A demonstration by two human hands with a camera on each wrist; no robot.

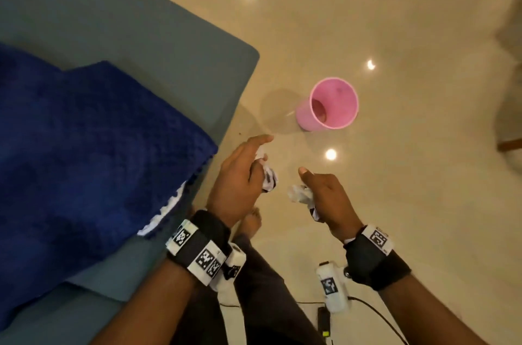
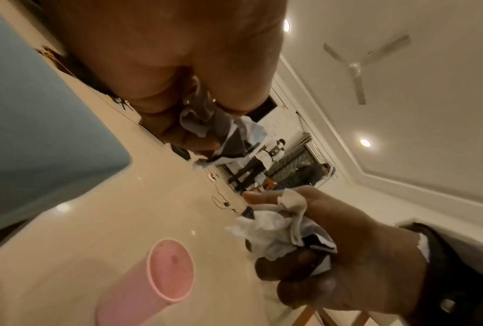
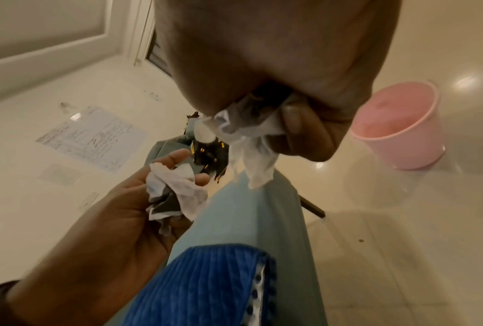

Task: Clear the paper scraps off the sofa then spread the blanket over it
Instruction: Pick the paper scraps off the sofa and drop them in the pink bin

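Note:
My left hand (image 1: 243,175) grips a crumpled white-and-dark paper scrap (image 1: 268,178) over the floor, just off the sofa's front corner. Beside it, my right hand (image 1: 324,197) grips another crumpled paper scrap (image 1: 300,195). Both wads show in the wrist views: the left hand's scrap (image 2: 221,130) and the right hand's scrap (image 3: 246,136). A pink bin (image 1: 330,104) stands open on the floor a short way beyond both hands. The teal sofa (image 1: 141,34) fills the left, with a folded dark blue blanket (image 1: 84,147) lying on its seat.
The glossy cream floor (image 1: 395,34) spreads around the bin. A printed sheet (image 3: 92,136) lies on the floor behind the sofa. A black cable and small device (image 1: 323,322) lie near my feet. A wooden furniture leg (image 1: 508,144) shows at the right edge.

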